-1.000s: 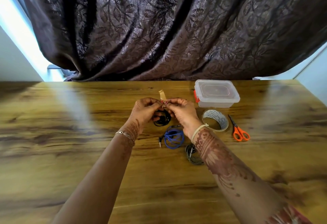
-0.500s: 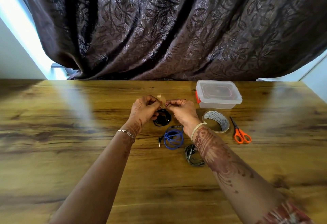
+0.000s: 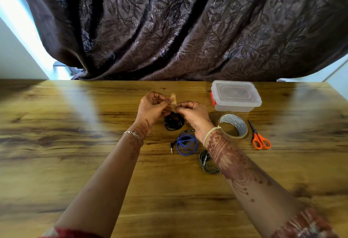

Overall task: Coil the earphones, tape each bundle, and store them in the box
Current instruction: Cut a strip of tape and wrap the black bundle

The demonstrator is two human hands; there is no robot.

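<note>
Fingertips [image 3: 168, 103] of left hand [image 3: 152, 108] and right hand [image 3: 195, 117] pinch a tape strip [image 3: 173, 100], black earphone coil [image 3: 173, 124] just beneath, near the far edge of the table [image 3: 75, 162]. Lidded box [image 3: 235, 96] stands toward its far-right corner.

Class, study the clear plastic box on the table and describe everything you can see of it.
The clear rectangular plastic box looks translucent with rounded corners. Its lid, embossed with an octagonal panel, is on, and a red latch shows at its left end. It stands level on the wooden table near the far edge, just behind the roll of clear tape. Only the table touches it; contents cannot be made out.
</note>
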